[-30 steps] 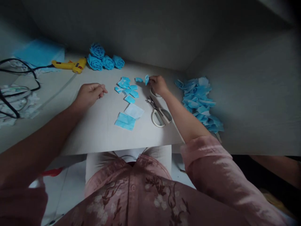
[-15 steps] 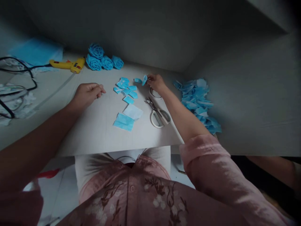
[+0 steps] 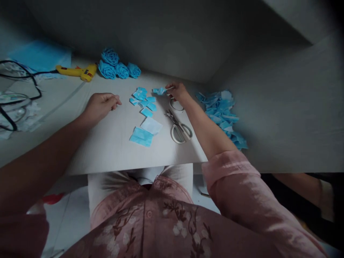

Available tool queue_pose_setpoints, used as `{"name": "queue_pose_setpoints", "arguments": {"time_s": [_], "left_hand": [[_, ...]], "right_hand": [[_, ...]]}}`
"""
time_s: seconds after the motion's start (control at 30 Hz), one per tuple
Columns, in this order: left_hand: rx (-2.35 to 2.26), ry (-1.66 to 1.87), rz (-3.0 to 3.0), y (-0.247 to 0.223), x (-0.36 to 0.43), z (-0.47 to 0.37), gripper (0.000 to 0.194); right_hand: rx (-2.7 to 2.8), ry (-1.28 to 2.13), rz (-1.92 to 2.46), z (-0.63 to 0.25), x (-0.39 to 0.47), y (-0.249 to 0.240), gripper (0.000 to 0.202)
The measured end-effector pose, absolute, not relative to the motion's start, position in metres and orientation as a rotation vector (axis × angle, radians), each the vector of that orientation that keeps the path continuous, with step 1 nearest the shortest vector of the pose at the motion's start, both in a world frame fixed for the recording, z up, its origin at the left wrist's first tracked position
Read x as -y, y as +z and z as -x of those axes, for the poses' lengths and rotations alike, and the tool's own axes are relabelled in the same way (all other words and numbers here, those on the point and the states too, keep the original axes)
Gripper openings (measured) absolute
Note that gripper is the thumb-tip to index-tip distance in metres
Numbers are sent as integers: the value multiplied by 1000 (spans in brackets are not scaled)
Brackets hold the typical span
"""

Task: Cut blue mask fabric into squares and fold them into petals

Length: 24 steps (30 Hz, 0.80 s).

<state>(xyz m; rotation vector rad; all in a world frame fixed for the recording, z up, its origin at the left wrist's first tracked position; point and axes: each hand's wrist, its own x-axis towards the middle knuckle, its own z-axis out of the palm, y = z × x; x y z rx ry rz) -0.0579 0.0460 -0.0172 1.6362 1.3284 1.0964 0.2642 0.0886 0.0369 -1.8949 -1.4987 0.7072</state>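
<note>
My left hand [image 3: 103,105] rests on the table left of the loose blue pieces, its fingers curled together and nothing visible in them. At the back, my right hand [image 3: 176,91] has thumb and fingers slightly apart, right beside small curled blue fabric pieces [image 3: 159,91] lying on the table. Several flat blue cut pieces [image 3: 143,102] are scattered between the hands. Nearer the front edge lie a blue rectangle [image 3: 141,137] and a white rectangle [image 3: 151,125]. Scissors [image 3: 178,127] with pale handles lie below my right hand, with a tape roll [image 3: 176,105] partly under the wrist.
Blue fabric roses [image 3: 115,66] are stacked at the back. A yellow glue gun [image 3: 80,72] with a black cord lies left of them, near blue sheets [image 3: 40,55]. A heap of blue scraps [image 3: 221,111] sits against the right partition. Another person's arm [image 3: 301,188] shows at lower right.
The blue piece that stood up in my right fingers now lies beside the other curled piece, and the fingers have loosened. My left hand has barely moved. The view has shifted slightly.
</note>
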Motion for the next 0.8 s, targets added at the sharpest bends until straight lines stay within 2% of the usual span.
{"name": "queue_pose_setpoints", "arguments": {"time_s": [0.13, 0.27, 0.37, 0.5, 0.67, 0.8], "left_hand": [[-1325, 1076, -1642, -17, -47, 59, 28], [-1334, 1044, -1643, -16, -48, 59, 30], [-1341, 1048, -1648, -17, -48, 59, 32], [-1339, 1062, -1649, -22, -51, 60, 31], [-1329, 1093, -1654, -19, -49, 59, 32], [-1199, 1092, -1660, -6, -38, 53, 30]], "right_hand": [[1463, 794, 1883, -260, -82, 39, 13], [1498, 739, 1883, -261, -84, 41, 19], [1511, 707, 1883, -263, -87, 44, 4], [1488, 707, 1850, -263, -83, 48, 19], [1512, 861, 1658, -256, -63, 59, 12], [1591, 1078, 1422, -240, -45, 67, 20]]}}
